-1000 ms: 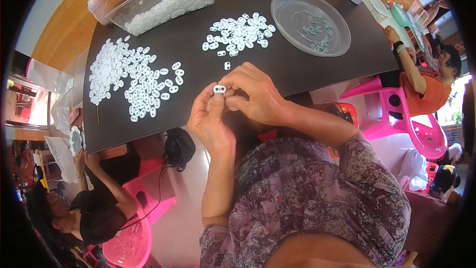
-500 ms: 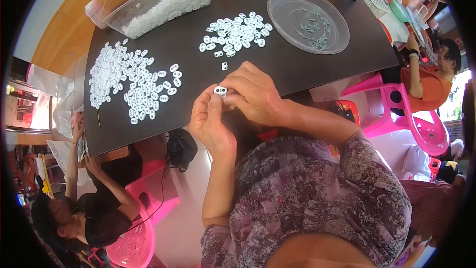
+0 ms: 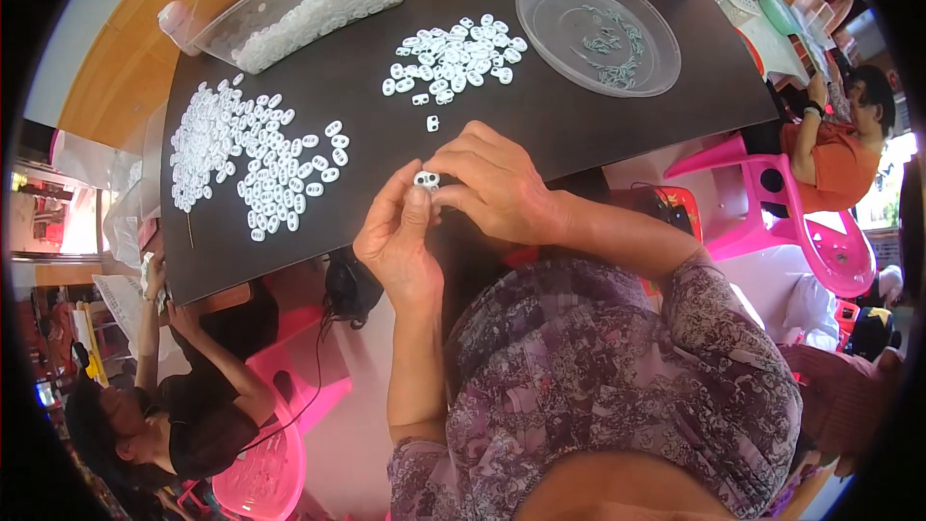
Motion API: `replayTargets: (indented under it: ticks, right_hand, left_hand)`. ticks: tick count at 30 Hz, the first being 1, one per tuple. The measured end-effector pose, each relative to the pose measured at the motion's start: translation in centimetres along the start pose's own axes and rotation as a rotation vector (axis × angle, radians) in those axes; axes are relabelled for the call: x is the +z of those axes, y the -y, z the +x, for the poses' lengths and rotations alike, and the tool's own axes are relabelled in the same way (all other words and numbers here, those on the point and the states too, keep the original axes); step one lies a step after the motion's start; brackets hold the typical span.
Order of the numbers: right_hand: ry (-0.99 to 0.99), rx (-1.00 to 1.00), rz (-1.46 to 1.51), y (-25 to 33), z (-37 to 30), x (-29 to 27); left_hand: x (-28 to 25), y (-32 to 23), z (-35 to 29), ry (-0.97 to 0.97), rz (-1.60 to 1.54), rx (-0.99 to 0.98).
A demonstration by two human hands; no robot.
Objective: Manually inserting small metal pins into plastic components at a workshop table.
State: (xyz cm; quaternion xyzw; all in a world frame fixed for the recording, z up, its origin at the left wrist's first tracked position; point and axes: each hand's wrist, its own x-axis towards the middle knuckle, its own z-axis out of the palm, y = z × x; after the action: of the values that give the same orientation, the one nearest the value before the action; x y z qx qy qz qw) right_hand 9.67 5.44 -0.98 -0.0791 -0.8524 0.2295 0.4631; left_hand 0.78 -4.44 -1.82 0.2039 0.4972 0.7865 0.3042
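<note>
Obs: I see both hands meeting at the near edge of the dark table [image 3: 598, 125]. Left hand [image 3: 397, 236] and right hand [image 3: 494, 183] each pinch the same small white two-hole piece [image 3: 425, 178], fingers closed around it, held just above the table edge. Far left: large heap of white pieces [image 3: 251, 159]. Far centre: smaller heap [image 3: 453, 53], one stray piece [image 3: 433, 123] near it. Far right: clear round dish [image 3: 598, 34]. Clear tub [image 3: 299, 0] at far left

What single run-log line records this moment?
hands: left and right pinch one white piece | table: piles of white pieces, clear dish
</note>
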Motion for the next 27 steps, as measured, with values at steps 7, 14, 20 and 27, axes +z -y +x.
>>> replayTargets:
  ticks: [7, 14, 20, 27]
  right_hand:
    - [-0.032, 0.021, 0.015, 0.6, -0.1, 0.4]
    - [-0.083, -0.030, 0.023, 0.9, -0.5, 0.9]
    - [-0.095, -0.015, 0.046, 0.9, -0.3, 0.8]
    - [-0.047, 0.080, 0.083, 1.2, -0.4, 0.5]
  left_hand:
    - [0.0, 1.1, -0.4, 0.012, -0.089, 0.062]
    - [0.8, 2.0, -1.1, -0.029, -0.104, 0.233]
    - [1.0, 1.6, -0.9, -0.031, -0.149, 0.211]
    - [1.0, 1.1, -1.0, -0.038, -0.166, 0.177]
